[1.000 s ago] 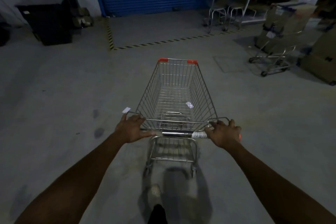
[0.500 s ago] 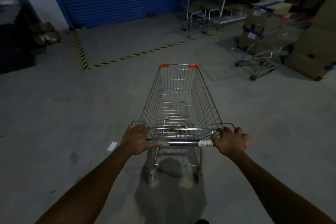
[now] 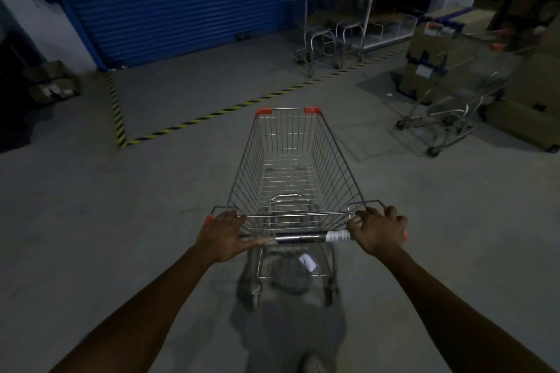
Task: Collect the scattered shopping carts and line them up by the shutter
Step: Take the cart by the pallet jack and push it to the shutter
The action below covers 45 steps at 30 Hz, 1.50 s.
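An empty wire shopping cart with orange corner caps stands in front of me on the concrete floor, pointing toward the blue roller shutter. My left hand grips the left end of its handle bar, and my right hand grips the right end. Another cart stands at the right beside stacked boxes. Two more carts are parked by the shutter's right end.
Yellow-and-black floor tape marks off the area before the shutter. Cardboard boxes and shelving fill the right side. Dark bins and boxes sit at the left wall. A scrap of paper lies under the cart.
The cart has rolled forward and the view has swung left, so the shutter and taped area are nearer and more central. Both hands keep their grip on the handle.
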Available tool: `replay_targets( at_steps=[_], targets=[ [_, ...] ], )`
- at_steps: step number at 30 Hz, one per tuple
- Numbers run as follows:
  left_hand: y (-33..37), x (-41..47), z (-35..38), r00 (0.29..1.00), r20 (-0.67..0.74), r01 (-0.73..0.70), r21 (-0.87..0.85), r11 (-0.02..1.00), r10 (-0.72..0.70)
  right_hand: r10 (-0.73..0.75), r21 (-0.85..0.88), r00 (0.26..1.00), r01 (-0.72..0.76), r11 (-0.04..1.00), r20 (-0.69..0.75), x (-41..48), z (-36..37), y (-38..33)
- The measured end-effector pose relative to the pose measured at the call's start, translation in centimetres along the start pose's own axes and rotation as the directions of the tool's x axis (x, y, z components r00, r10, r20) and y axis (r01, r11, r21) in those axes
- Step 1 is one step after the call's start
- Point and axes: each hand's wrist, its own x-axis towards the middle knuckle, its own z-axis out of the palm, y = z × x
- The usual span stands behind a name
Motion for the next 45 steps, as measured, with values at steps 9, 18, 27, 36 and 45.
replay_targets(
  at_steps=[9, 18, 27, 36, 45],
  targets=[
    [-1.7, 17.7, -5.3, 1.000, -0.014, -0.026, 0.058, 0.998, 0.027, -0.027, -0.009, 0.999, 0.028, 1.000, 0.037, 18.8, -2.8, -1.1],
    [-4.0, 38.7, -12.1, 1.000, -0.003, -0.011, 0.001, 1.000, 0.011, -0.004, 0.002, 1.000, 0.004, 1.000, -0.011, 40.3, -4.7, -2.5],
    [-6.2, 60.8, -19.9, 0.998, 0.001, -0.061, -0.013, 0.998, 0.061, 0.019, 0.056, 0.999, -0.020, 0.998, 0.030, 62.9, -8.5, -4.0],
    [-6.7, 80.2, -25.3, 1.000, 0.013, -0.023, -0.044, 0.999, 0.024, 0.014, -0.002, 0.998, -0.013, 1.000, 0.069, 83.3, -11.2, -3.7],
    [-5.2, 101.6, -32.2, 0.999, 0.026, 0.029, -0.065, 0.997, -0.028, -0.045, 0.026, 0.996, 0.043, 0.999, 0.074, 107.3, -14.5, -2.1]
  ],
)
